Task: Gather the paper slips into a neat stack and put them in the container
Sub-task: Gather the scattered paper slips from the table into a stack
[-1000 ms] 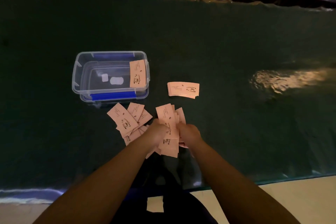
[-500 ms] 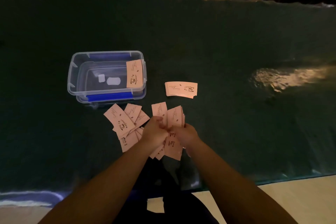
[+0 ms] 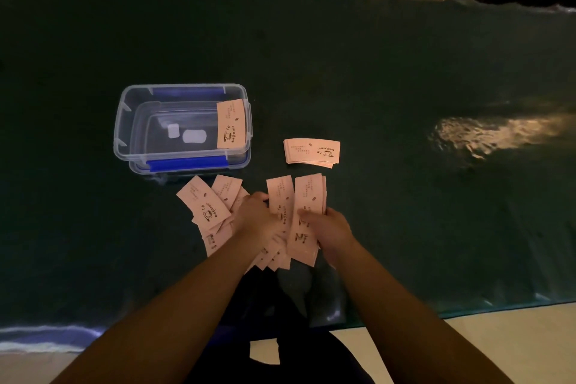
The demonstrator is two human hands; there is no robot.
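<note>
The bunch of pink slips point(image 3: 307, 218) has been pulled apart since a second ago; most are gripped by the right hand point(image 3: 328, 227), one by the left hand point(image 3: 254, 218). More slips point(image 3: 208, 209) are spread beside the clear container point(image 3: 182, 128), where one slip point(image 3: 231, 123) is kept.

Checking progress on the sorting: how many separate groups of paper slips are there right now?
4. One stack leans inside the clear container, one neat stack lies right of it, loose slips are fanned under the left hand, and the right hand holds a bundle. Others may be hidden.
</note>
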